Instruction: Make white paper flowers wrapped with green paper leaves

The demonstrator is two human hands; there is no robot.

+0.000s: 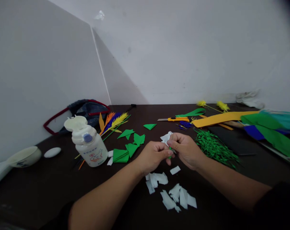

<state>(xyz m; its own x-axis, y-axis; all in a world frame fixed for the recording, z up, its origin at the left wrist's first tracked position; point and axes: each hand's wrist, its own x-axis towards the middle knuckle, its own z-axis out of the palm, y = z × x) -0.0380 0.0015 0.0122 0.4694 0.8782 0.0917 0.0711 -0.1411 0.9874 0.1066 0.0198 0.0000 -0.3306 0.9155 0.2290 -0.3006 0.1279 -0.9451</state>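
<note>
My left hand point(153, 156) and my right hand point(184, 149) meet over the table's middle, fingertips pinched together on a small green paper piece point(170, 152), mostly covered by the fingers. White crumpled paper point(166, 137) shows just beyond the fingertips; whether a hand touches it I cannot tell. Below the hands lie a small white paper rectangle point(175, 170), a pile of torn white paper point(156, 180) and a second pile point(179, 197). Folded green paper pieces point(121, 155) are spread to the left of my left hand.
A white bottle point(93, 150) with its lid up stands left, near a bowl point(25, 157) and a white oval object point(52, 152). Toward the back lies a yellow utility knife point(176, 119), blade exposed. Green shreds point(214, 147) and coloured paper strips point(223, 118) lie right.
</note>
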